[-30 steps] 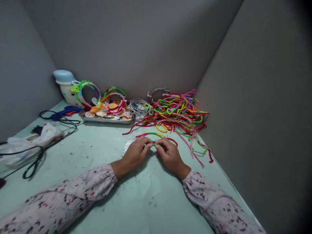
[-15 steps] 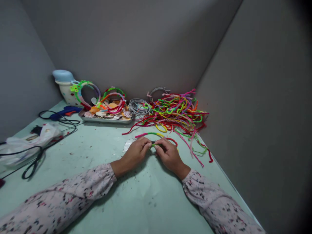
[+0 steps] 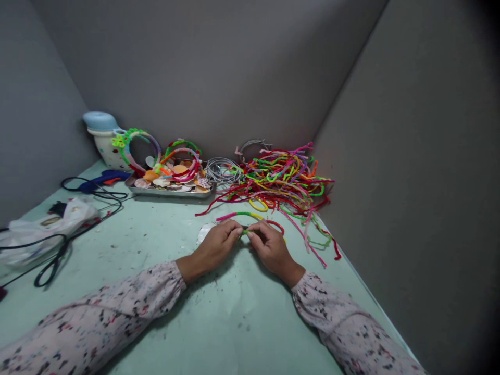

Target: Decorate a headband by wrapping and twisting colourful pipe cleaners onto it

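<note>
Pinching a multicoloured pipe-cleaner band [image 3: 239, 214] between them, the left hand [image 3: 216, 248] and right hand [image 3: 271, 248] meet fingertip to fingertip at its green stretch. The band's long axis lies crosswise, arcing away from the person, just in front of the tangled pipe-cleaner heap [image 3: 283, 179] on the worktop [image 3: 242, 312].

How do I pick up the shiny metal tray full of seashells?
Grip the long front rim of the shiny metal tray from your side, one hand near each end. That straight, low edge faces you and is bare, while the seashells and fuzzy pipe-cleaner hoops are heaped inside, so keep it level.
</note>
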A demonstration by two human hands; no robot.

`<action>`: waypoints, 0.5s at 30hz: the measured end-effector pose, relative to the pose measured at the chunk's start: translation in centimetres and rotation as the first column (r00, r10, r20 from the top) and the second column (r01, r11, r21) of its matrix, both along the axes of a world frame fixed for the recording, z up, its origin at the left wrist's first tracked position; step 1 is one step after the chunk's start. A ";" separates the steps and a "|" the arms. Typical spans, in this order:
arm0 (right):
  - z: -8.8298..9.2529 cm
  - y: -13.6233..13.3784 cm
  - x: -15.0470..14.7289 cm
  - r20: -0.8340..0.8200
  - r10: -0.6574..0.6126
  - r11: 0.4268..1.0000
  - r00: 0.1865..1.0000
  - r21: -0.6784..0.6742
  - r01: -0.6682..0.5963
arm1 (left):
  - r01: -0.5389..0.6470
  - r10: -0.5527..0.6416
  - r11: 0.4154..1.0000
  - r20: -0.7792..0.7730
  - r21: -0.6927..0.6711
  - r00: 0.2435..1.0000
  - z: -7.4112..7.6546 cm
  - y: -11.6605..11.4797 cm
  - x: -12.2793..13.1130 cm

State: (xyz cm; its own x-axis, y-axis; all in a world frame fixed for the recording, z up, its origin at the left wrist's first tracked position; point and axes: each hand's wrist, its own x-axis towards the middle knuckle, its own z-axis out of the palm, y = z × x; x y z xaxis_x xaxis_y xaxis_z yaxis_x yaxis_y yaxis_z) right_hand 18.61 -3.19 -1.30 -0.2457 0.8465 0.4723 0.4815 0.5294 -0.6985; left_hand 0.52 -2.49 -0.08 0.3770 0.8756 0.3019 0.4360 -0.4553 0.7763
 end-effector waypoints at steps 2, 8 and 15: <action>0.0 0.0 0.0 -0.004 0.001 1.000 1.000 -0.003 -0.001 | -0.003 0.003 1.000 -0.014 0.016 1.000 0.0 0.0 0.0; 0.1 0.0 -0.1 0.014 0.004 0.999 1.000 0.032 -0.005 | -0.006 0.006 1.000 -0.024 -0.013 1.000 0.0 0.0 0.0; 0.0 0.0 0.0 0.037 0.016 0.998 0.999 0.056 -0.018 | 0.007 -0.008 0.997 -0.004 -0.071 1.000 0.0 0.2 0.0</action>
